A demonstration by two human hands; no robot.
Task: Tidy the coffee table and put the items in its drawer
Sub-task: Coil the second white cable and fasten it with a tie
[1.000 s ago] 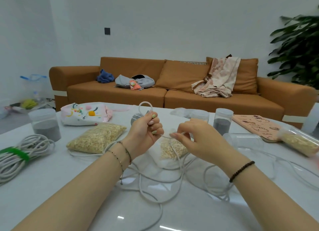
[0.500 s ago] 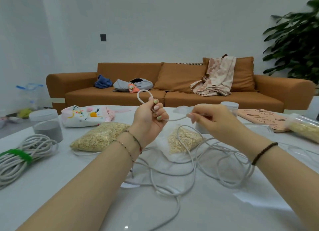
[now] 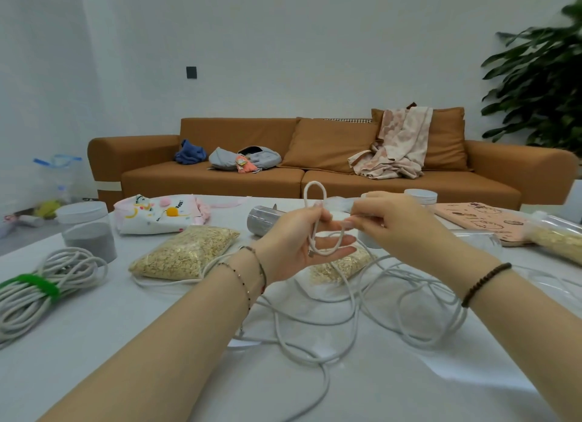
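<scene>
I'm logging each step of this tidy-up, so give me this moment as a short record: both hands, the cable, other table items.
left hand: pinches an upright loop of the loose white cable
right hand: pinches the same cable beside that loop
rest of cable: sprawled in loops on the coffee table
bundled cable: coiled, green tie, table's left side
other items: oat bag, grey-filled jar, printed pouch
drawer: not in view

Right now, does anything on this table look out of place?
Yes. The loose white cable sprawls in tangled loops across the table; a grey jar lies on its side behind the left hand.
</scene>
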